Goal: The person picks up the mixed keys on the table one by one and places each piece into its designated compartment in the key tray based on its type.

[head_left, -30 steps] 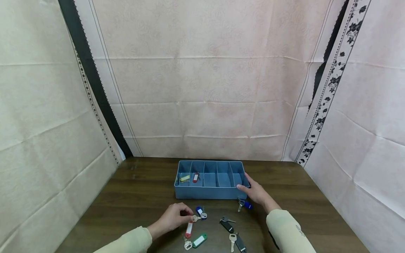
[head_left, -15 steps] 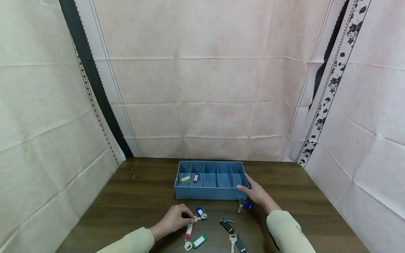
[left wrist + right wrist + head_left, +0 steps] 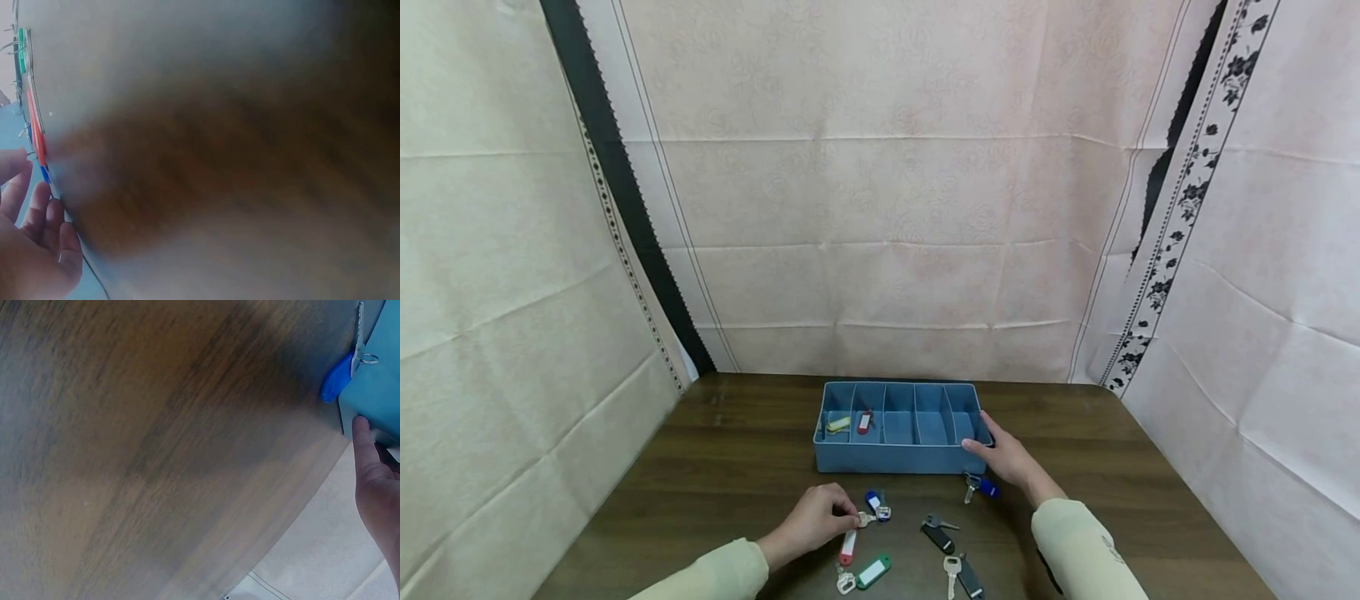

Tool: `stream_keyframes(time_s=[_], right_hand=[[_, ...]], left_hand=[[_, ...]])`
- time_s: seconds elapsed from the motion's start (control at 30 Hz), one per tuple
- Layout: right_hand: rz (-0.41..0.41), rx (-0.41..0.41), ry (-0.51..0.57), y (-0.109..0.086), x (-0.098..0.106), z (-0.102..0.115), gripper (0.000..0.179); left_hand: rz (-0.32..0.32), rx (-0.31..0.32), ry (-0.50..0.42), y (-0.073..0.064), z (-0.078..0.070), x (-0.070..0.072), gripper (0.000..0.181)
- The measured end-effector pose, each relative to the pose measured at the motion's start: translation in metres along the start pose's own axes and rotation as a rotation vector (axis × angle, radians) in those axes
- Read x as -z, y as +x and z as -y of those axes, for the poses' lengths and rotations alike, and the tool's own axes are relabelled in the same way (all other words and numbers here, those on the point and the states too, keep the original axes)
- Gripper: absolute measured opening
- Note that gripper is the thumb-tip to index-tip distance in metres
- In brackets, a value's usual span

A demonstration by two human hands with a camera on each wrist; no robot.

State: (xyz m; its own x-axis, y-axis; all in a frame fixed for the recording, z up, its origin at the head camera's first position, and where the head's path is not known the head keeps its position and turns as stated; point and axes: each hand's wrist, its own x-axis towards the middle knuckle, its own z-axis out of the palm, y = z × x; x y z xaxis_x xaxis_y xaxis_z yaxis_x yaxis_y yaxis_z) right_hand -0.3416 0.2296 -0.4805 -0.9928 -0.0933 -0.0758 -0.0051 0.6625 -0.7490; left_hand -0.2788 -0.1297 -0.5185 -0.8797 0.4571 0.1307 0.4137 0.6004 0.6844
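Observation:
My left hand [image 3: 815, 518] pinches, between thumb and index finger, the key end of a key with a red tag [image 3: 847, 547]; the tag lies on the table. In the left wrist view the thumb and index finger meet at the metal beside the red tag [image 3: 37, 134]; the other fingers are loosely bent. A key with a blue tag [image 3: 873, 500] is just beyond those fingertips. My right hand [image 3: 1011, 457] holds the right front corner of a blue divided box [image 3: 887, 458], thumb at the front rim and fingers along its end. A yellow-tagged key [image 3: 838, 423] and a red-tagged key [image 3: 864, 422] lie inside, in separate compartments.
A green-tagged key [image 3: 873, 572] lies near the left hand. Two keys with dark tags, a black tag [image 3: 937, 536] and a grey tag [image 3: 970, 577], lie right of centre. Another blue-tagged key [image 3: 988, 487] lies by the box's right front corner. Cloth [image 3: 887, 250] hangs behind the table.
My left hand has shifted very slightly to the right, still at the red-tagged key. The right hand and the box stay in place.

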Motion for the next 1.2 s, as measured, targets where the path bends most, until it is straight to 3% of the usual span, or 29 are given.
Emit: stream_keyframes(time_s=[0.33,0.67,0.9,1.2], right_hand=[[0.001,-0.002,0.000,0.001,-0.001,-0.002,0.098],[0.000,-0.007,0.000,0.000,0.000,-0.001,0.099],[-0.002,0.000,-0.004,0.001,0.000,-0.002,0.091],[-0.003,-0.001,0.003,0.003,0.000,-0.003,0.099]], left_hand=[[-0.007,-0.020,0.014,-0.001,0.000,0.000,0.005],[-0.020,-0.008,-0.032,0.003,0.001,0.004,0.006],[-0.077,-0.019,-0.051,0.006,-0.006,0.010,0.007],[-0.131,0.005,-0.087,0.010,-0.013,0.020,0.007]])
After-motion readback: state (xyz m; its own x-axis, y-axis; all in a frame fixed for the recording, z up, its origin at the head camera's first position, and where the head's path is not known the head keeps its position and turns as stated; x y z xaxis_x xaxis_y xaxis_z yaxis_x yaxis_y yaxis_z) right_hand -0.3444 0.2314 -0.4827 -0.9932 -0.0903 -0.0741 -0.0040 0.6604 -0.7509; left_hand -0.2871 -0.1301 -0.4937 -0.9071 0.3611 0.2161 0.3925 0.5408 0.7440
